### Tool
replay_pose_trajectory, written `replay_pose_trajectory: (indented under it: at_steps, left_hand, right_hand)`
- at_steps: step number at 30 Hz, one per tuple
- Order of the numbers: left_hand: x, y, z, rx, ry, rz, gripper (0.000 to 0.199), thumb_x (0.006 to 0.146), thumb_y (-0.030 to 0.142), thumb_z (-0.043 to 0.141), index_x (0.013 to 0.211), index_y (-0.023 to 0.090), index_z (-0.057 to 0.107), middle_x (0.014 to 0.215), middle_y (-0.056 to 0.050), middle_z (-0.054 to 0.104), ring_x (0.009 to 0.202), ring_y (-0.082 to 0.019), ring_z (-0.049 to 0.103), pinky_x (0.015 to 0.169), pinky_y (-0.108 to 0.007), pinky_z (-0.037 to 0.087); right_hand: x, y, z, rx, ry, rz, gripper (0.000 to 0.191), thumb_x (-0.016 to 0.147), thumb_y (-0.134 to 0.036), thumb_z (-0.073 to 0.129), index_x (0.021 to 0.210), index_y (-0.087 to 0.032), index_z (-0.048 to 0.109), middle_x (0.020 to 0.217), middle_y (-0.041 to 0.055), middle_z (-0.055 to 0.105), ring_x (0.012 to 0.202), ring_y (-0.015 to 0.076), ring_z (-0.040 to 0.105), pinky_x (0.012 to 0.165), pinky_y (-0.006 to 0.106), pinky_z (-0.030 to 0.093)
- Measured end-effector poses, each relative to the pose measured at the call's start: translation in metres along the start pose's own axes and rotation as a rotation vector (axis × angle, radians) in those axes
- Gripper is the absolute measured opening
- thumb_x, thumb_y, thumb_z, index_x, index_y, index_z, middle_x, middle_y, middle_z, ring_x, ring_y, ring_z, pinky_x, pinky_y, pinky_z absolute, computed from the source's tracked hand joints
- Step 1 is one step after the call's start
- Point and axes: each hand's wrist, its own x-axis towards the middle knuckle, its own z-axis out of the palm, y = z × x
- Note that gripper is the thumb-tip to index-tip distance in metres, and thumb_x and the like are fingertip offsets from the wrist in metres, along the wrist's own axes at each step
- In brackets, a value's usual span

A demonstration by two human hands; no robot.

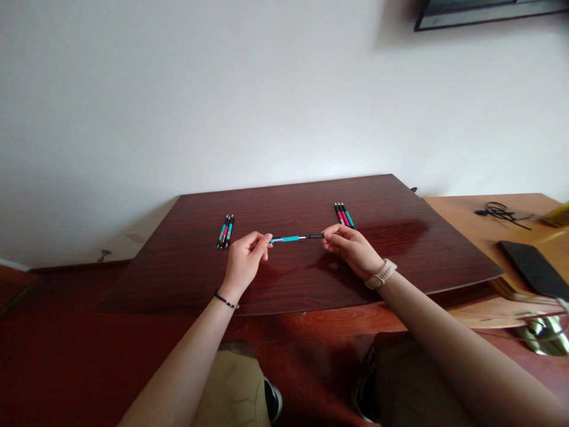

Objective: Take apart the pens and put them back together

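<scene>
Between my two hands a teal pen barrel (285, 239) and a black pen part (315, 236) lie in one line, with a thin pale refill showing between them. My left hand (249, 255) pinches the outer end of the teal barrel. The outer end of the black part is pinched in my right hand (349, 246). Both hands are above the dark wooden table (284, 296). Beyond my left hand lie three pens (225, 231) side by side, teal and pink with black. Several more pens (344, 215), pink and teal with black, lie just behind my right hand, partly hidden by it.
To the right, a lighter wooden table (471, 222) holds a coiled black cable (500, 211), a dark flat device (533, 268) and a yellow object (555, 216) at the edge. A white wall (267, 95) stands behind, with a screen (489, 13) at upper right.
</scene>
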Motion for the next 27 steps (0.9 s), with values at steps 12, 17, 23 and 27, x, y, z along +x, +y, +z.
replay_pose_trajectory:
  at_steps: [12,17,23,27]
  left_hand:
    - [0.005,-0.009,-0.001,-0.114,0.113,-0.008,0.027,0.101,0.045,0.069,0.096,0.019,0.073,0.074,-0.003,0.073,0.070,-0.016,0.070,0.063,-0.026,0.055]
    - [0.006,-0.017,0.002,-0.162,0.112,-0.014,0.026,0.097,0.040,0.074,0.111,0.019,0.072,0.093,-0.007,0.079,0.084,-0.019,0.077,0.070,-0.028,0.060]
    - [0.002,-0.014,0.007,0.011,0.090,0.048,0.020,0.098,0.038,0.073,0.110,0.021,0.075,0.103,-0.008,0.079,0.091,-0.020,0.076,0.076,-0.029,0.059]
    - [-0.003,-0.002,0.010,0.159,0.081,0.092,0.015,0.099,0.033,0.071,0.107,0.022,0.076,0.097,-0.004,0.077,0.079,-0.017,0.071,0.066,-0.026,0.053]
  right_hand:
    - [0.008,0.008,-0.016,0.203,0.096,0.105,0.030,0.078,-0.039,0.094,0.095,-0.024,0.074,0.087,0.0000,0.073,0.076,0.0132,0.066,0.071,0.026,0.056]
    - [0.012,0.009,-0.019,0.276,0.118,0.115,0.024,0.084,-0.036,0.091,0.095,-0.025,0.073,0.086,-0.0015,0.073,0.074,0.0118,0.068,0.070,0.023,0.058]
    - [0.012,0.009,-0.012,0.312,0.130,0.089,0.022,0.087,-0.037,0.088,0.093,-0.025,0.070,0.110,0.0057,0.082,0.103,0.0193,0.078,0.083,0.027,0.064]
    - [0.010,0.006,-0.007,0.400,0.135,0.098,0.018,0.086,-0.029,0.089,0.094,-0.025,0.073,0.094,0.0018,0.081,0.087,0.0155,0.078,0.076,0.023,0.065]
